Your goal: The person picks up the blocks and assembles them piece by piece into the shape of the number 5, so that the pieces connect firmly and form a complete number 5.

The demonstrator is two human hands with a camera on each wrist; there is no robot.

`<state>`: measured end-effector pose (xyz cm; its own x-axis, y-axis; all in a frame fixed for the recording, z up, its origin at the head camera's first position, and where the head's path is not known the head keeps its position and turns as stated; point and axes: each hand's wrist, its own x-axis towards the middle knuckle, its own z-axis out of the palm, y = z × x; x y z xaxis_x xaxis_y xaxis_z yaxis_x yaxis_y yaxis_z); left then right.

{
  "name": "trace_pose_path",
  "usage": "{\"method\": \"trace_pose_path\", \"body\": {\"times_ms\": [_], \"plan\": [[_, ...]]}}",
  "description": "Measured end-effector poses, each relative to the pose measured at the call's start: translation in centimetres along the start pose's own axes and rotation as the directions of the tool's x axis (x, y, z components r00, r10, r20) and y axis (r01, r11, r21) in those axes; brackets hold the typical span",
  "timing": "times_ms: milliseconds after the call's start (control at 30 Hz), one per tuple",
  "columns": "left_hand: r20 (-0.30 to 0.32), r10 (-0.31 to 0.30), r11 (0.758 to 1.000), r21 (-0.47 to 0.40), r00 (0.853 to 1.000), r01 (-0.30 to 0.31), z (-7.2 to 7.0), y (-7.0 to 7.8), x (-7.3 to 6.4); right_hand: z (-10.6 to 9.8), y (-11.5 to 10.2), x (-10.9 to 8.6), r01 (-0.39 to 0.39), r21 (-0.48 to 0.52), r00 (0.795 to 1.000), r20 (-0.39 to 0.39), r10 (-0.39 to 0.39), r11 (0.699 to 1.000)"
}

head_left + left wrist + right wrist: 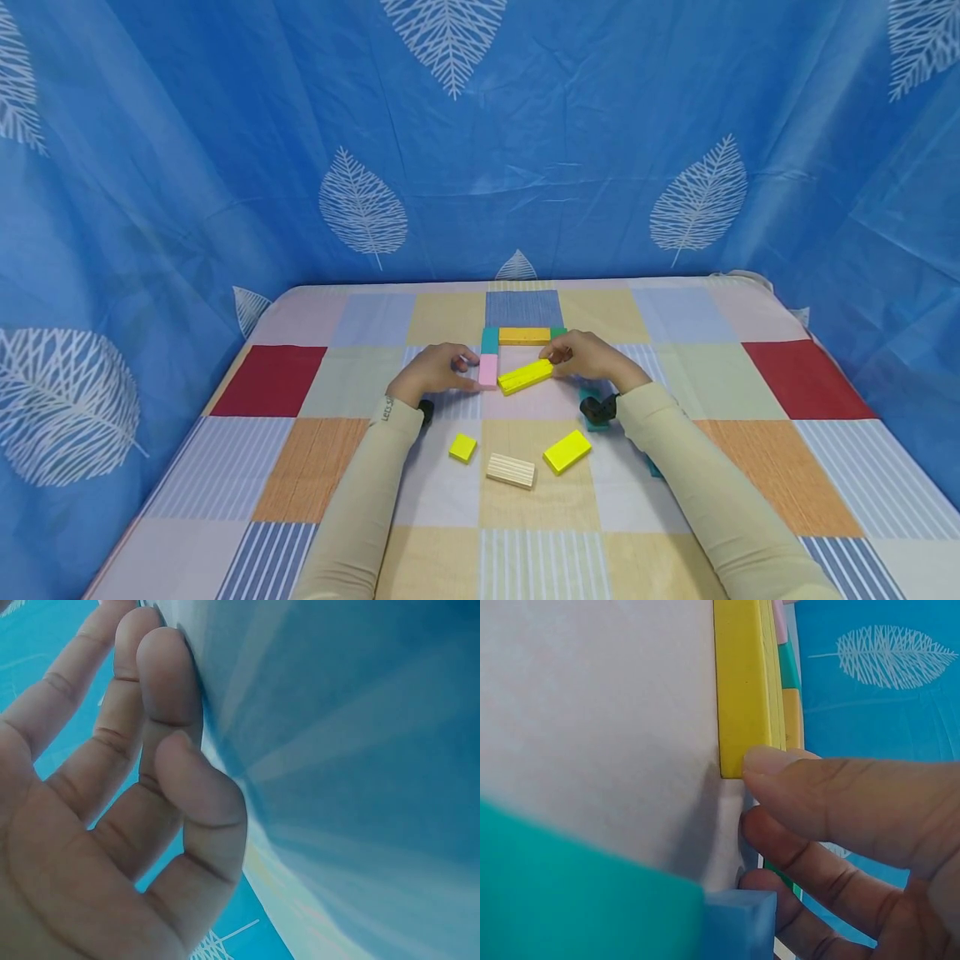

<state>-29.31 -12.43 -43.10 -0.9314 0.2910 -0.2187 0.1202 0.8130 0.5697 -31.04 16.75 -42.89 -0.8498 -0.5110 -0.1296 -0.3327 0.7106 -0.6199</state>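
My right hand pinches the right end of a long yellow block, which lies slantwise; in the right wrist view the thumb presses on that block's end. To its left a pink block continues down from a teal block, and an orange-yellow block runs across the back to a green block. My left hand stands beside the pink block with loosely bent fingers and nothing in its grasp. Whether its fingertips touch the pink block I cannot tell.
Nearer me lie a small yellow block, a ridged wooden block and a yellow block. Another teal block is partly hidden under the right wrist. A blue block shows beside the right fingers. Blue curtains enclose the patchwork-covered table.
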Motion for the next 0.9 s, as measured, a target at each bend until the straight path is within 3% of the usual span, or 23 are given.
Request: {"method": "trace_pose_path", "body": {"times_ms": [900], "plan": [[0.003, -0.031, 0.999, 0.01, 1.0, 0.031, 0.27, 0.14, 0.0, -0.36, -0.06, -0.53, -0.026, 0.044, 0.999, 0.023, 0.025, 0.999]]}}
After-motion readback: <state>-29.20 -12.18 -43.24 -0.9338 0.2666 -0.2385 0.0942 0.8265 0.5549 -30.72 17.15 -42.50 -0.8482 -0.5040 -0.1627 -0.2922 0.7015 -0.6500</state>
